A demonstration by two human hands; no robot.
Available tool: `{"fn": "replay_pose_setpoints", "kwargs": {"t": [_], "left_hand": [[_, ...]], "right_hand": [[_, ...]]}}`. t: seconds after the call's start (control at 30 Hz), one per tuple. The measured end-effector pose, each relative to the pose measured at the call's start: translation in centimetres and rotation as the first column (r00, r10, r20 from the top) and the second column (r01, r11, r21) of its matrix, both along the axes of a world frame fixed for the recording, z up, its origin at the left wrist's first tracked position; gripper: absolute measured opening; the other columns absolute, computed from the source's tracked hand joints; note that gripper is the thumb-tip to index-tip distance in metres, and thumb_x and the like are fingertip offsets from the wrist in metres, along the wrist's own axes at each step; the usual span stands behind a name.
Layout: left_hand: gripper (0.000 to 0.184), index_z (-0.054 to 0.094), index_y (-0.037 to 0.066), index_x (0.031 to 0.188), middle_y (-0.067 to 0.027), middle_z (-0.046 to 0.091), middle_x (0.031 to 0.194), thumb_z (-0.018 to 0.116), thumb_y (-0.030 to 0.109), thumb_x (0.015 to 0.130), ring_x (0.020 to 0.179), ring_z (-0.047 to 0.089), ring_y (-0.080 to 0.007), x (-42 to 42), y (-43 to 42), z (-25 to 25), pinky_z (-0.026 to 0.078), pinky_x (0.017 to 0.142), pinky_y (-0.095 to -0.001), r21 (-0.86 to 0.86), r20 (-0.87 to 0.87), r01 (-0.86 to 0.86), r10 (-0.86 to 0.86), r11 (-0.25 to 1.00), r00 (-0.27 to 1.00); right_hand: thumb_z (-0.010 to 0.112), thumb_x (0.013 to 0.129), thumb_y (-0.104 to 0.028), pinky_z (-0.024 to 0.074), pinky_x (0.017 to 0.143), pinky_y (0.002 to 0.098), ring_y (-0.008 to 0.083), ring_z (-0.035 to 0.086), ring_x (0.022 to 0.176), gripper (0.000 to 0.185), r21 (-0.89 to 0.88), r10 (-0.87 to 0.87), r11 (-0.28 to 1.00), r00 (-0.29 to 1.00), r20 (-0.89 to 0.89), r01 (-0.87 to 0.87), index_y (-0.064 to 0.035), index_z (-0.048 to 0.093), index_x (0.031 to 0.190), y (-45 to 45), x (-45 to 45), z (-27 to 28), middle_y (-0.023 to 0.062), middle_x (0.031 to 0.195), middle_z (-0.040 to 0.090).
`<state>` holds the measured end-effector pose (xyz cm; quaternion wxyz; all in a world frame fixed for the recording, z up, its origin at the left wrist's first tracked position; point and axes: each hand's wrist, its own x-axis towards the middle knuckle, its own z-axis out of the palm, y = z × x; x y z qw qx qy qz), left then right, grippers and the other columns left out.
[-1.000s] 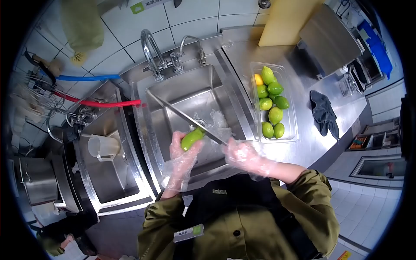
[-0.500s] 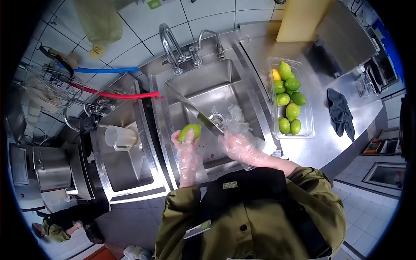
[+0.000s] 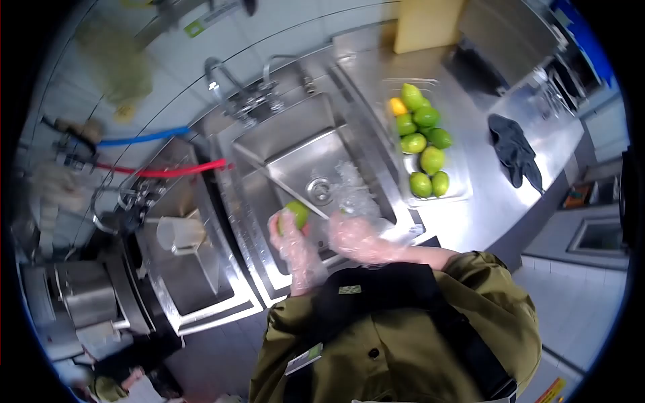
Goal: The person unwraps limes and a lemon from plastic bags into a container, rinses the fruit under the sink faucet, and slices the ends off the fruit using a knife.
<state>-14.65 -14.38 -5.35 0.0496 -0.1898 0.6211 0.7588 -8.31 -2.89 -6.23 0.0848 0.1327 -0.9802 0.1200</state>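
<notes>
Over the sink (image 3: pixel 306 154), my left hand (image 3: pixel 293 245), in a clear plastic glove, is closed round a green lime (image 3: pixel 296 212). My right hand (image 3: pixel 363 238), gloved the same way and blurred, is closed at the near end of a long-bladed knife (image 3: pixel 285 183). Its blade slants up and left across the basin; the handle is hidden by my fingers. A small green patch shows beside the right fingers, too blurred to make out. Crumpled clear plastic (image 3: pixel 355 188) lies in the basin by the drain (image 3: pixel 319 191).
Right of the sink, a clear tub (image 3: pixel 457 188) holds several limes and one orange-yellow fruit (image 3: pixel 398 106). Farther right lies a dark cloth (image 3: pixel 514 151). The faucet (image 3: pixel 228 87) stands behind the basin. A plastic jug (image 3: pixel 178 234) sits in the left sink. Another person (image 3: pixel 124 383) is at lower left.
The view has tilted and shifted, so the surroundings sit differently. The lime and left hand are slightly nearer the drain. A green patch seen on the blade earlier no longer shows there.
</notes>
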Motion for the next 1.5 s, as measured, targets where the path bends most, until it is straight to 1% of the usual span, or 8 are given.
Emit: {"fn": "replay_pose_setpoints", "kwargs": {"t": [0.17,0.27,0.4,0.57,0.77,0.93,1.13,1.5], "left_hand": [[0.027,0.048,0.009,0.102,-0.0058,0.05,0.094,0.057,0.021,0.08,0.08,0.051,-0.0157,2.3,0.6,0.7,0.044,0.06,-0.0247,0.097,-0.114,0.277,-0.266,0.956,0.957],[0.025,0.05,0.005,0.099,-0.0053,0.052,0.088,0.058,0.015,0.077,0.075,0.053,-0.0138,1.0,4.9,5.4,0.046,0.06,-0.0236,-0.181,-0.22,0.285,-0.321,0.941,0.921],[0.037,0.054,0.002,0.097,-0.0108,0.058,0.094,0.064,0.028,0.072,0.084,0.057,-0.0276,-0.3,14.0,7.2,0.047,0.075,-0.0335,-0.81,-0.277,0.502,-0.952,0.303,0.128],[0.019,0.06,0.013,0.087,-0.0077,0.056,0.089,0.056,0.022,0.07,0.092,0.049,-0.0236,1.6,23.5,2.6,0.041,0.076,-0.0362,-0.82,0.379,-0.56,-0.846,-0.119,-0.376],[0.014,0.059,0.014,0.08,-0.0073,0.052,0.076,0.054,0.011,0.067,0.076,0.051,-0.0239,1.3,24.5,-4.4,0.041,0.065,-0.035,-0.951,0.247,-0.309,-0.54,0.027,-0.805],[0.042,0.051,0.012,0.102,-0.0107,0.055,0.086,0.062,0.013,0.062,0.077,0.054,-0.025,1.6,25.6,0.8,0.042,0.073,-0.0368,-0.949,0.314,-0.29,-0.444,-0.124,-0.839],[0.067,0.037,0.012,0.124,-0.0074,0.048,0.108,0.066,0.011,0.064,0.094,0.055,-0.023,-2.0,16.7,8.3,0.045,0.082,-0.034,-0.262,-0.459,0.908,-0.87,0.326,0.18],[0.028,0.042,0.014,0.097,-0.0022,0.048,0.087,0.056,0.035,0.083,0.064,0.047,-0.0094,-4.7,-3.4,2.5,0.04,0.052,-0.0195,-0.121,-0.127,0.404,-0.418,0.907,0.9]], "right_hand": [[0.047,0.075,-0.012,0.0472,0.066,0.0351,0.0263,0.058,0.076,0.031,-0.597,0.01,0.791,0.972,0.233,0.135,0.0072,0.051,0.099,-0.4,-2.5,-8.1,0.018,0.083,0.055],[0.046,0.077,-0.013,0.0458,0.073,0.0381,0.0298,0.056,0.086,0.034,-0.292,-0.05,0.925,0.839,0.541,0.244,0.0032,0.052,0.106,-0.3,-2.0,-6.9,0.0181,0.093,0.056],[0.045,0.078,-0.014,0.0375,0.09,0.0397,0.0333,0.046,0.105,0.033,-0.9,0.136,0.353,0.938,0.319,0.255,-0.0006,0.053,0.108,-0.1,-0.9,-11.6,0.0208,0.113,0.05],[0.046,0.075,-0.013,0.0424,0.078,0.0429,0.0365,0.054,0.086,0.025,-0.733,-0.024,0.642,0.962,0.272,0.223,0.0006,0.059,0.093,0.7,-0.5,-12.1,0.0164,0.095,0.059],[0.049,0.067,-0.011,0.0449,0.06,0.0384,0.0251,0.049,0.053,0.014,-0.378,-0.174,0.925,0.841,-0.512,-0.039,-0.0022,0.057,0.06,1.6,-2.4,-14.3,0.0131,0.059,0.053],[0.047,0.071,-0.013,0.0455,0.057,0.0378,0.026,0.053,0.061,0.017,-0.009,-0.127,0.992,0.99,-0.063,0.126,-0.0007,0.055,0.063,2.3,-4.4,-14.8,0.0143,0.066,0.055],[0.047,0.076,-0.015,0.0445,0.059,0.0424,0.0309,0.054,0.06,0.018,-0.485,-0.274,0.823,0.954,0.118,0.296,0.0022,0.053,0.074,2.8,-1.8,-15.4,0.0164,0.065,0.054],[0.044,0.085,-0.018,0.0432,0.052,0.0372,0.0307,0.056,0.057,0.018,-0.544,-0.212,0.791,0.96,0.183,0.279,-0.0004,0.049,0.087,1.9,-1.0,3.4,0.0156,0.061,0.053]]}}
